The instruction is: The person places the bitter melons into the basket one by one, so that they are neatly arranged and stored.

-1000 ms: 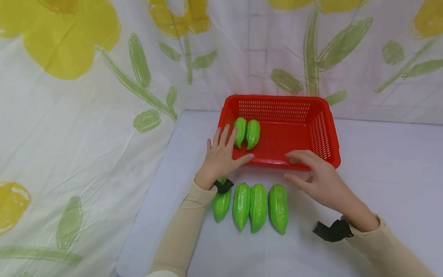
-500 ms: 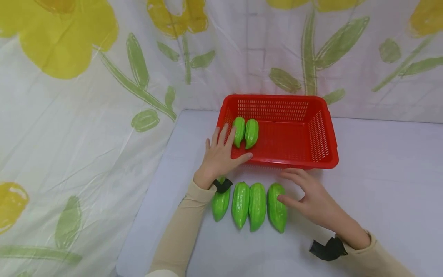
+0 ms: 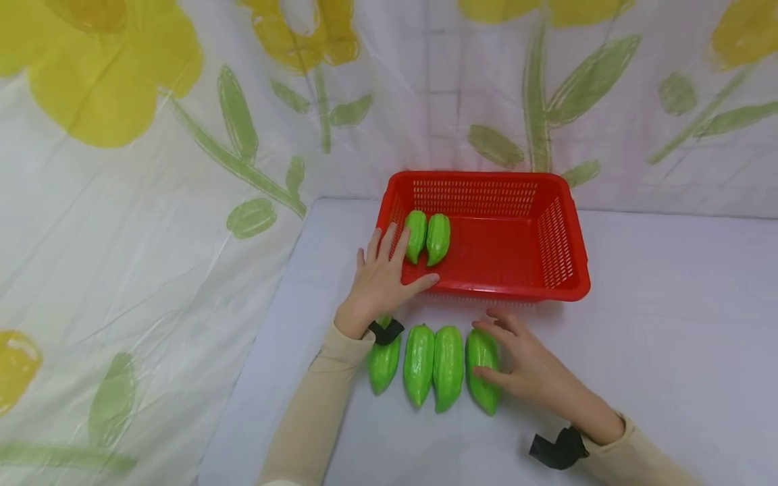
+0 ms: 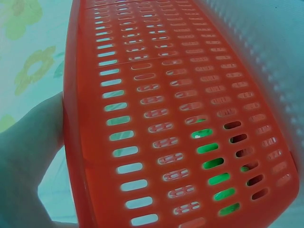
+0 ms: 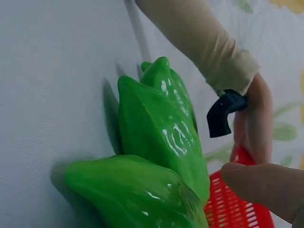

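Observation:
The red plastic basket (image 3: 486, 291) holds two glossy green ribbed fruits (image 3: 438, 239) side by side at its left end. My left hand (image 3: 379, 280) rests over the basket's front left corner, fingers spread; in the left wrist view part of it shows beside the basket wall (image 4: 142, 109). Several more such fruits (image 3: 419, 364) lie in a row in front. My right hand (image 3: 525, 361) hovers at the rightmost fruit (image 3: 483, 391), thumb and fingers apart above it. In the right wrist view its thumb (image 5: 266, 185) stands apart from the nearest fruit (image 5: 133, 190).
The white table (image 3: 668, 337) runs up to a flower-printed cloth (image 3: 389, 94) behind the basket and at the left. My left wrist, with a black strap piece (image 3: 387, 332), partly covers the leftmost fruit (image 3: 384, 368) of the row.
My right hand has moved from the basket's front rim down and left to the rightmost fruit in the row. My left hand stays at the basket corner. The camera view has shifted slightly.

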The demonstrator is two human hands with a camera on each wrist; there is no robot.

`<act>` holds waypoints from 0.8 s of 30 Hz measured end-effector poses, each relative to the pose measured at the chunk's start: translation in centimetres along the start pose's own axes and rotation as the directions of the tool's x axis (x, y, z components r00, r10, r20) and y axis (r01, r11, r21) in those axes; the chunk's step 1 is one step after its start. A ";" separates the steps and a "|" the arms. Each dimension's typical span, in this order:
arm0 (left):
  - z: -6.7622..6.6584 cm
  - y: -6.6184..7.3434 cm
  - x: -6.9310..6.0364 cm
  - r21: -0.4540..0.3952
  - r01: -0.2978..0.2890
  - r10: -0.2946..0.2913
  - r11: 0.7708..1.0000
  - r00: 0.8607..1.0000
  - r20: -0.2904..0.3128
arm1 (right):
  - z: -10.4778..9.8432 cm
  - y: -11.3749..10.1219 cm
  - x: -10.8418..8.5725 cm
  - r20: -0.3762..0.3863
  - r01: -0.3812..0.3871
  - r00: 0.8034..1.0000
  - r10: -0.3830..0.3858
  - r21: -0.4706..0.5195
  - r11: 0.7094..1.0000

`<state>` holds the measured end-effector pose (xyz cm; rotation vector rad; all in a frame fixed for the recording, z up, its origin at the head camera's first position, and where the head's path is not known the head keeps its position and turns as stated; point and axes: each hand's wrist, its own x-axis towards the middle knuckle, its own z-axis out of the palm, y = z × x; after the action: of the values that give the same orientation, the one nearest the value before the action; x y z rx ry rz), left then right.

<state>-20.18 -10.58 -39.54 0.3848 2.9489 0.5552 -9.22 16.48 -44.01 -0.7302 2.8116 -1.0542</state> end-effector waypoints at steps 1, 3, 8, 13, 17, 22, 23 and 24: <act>0.0 0.0 0.0 0.002 0.001 -0.001 1.000 1.000 0.004 | 0.1 0.0 0.0 -0.002 -0.004 1.000 0.004 -0.001 1.000; -0.1 0.1 0.0 0.006 0.001 -0.002 1.000 1.000 0.009 | 0.2 -0.1 0.0 -0.002 -0.015 1.000 0.015 -0.001 1.000; 0.0 0.1 0.0 0.004 -0.004 0.004 1.000 1.000 -0.006 | 0.4 -0.2 0.0 -0.009 -0.031 0.999 0.031 0.008 0.999; 0.2 -0.1 -0.3 -0.005 -0.009 0.009 1.000 1.000 -0.020 | 0.7 -0.1 0.0 -0.030 0.000 1.000 0.000 -0.008 1.000; 0.3 -0.2 -0.3 -0.007 -0.014 0.014 1.000 1.000 -0.025 | 0.8 -0.1 -0.1 -0.047 0.005 0.999 -0.005 0.000 1.000; 0.3 -0.2 0.0 0.008 -0.022 0.022 1.000 0.999 -0.042 | 1.2 -0.2 0.0 -0.040 -0.008 0.999 0.008 0.017 1.000; 0.3 -0.2 0.1 0.009 -0.023 0.024 1.000 0.999 -0.044 | 1.4 -0.2 0.1 -0.039 -0.008 0.999 0.008 0.015 1.000; 0.2 -0.1 0.1 0.010 -0.024 0.024 1.000 0.999 -0.045 | 1.5 -0.2 0.0 -0.038 -0.010 0.999 0.011 0.010 1.000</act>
<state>-20.29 -10.58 -39.83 0.4149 2.9950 0.5596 -8.90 15.46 -45.02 -0.7011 2.8368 -1.0909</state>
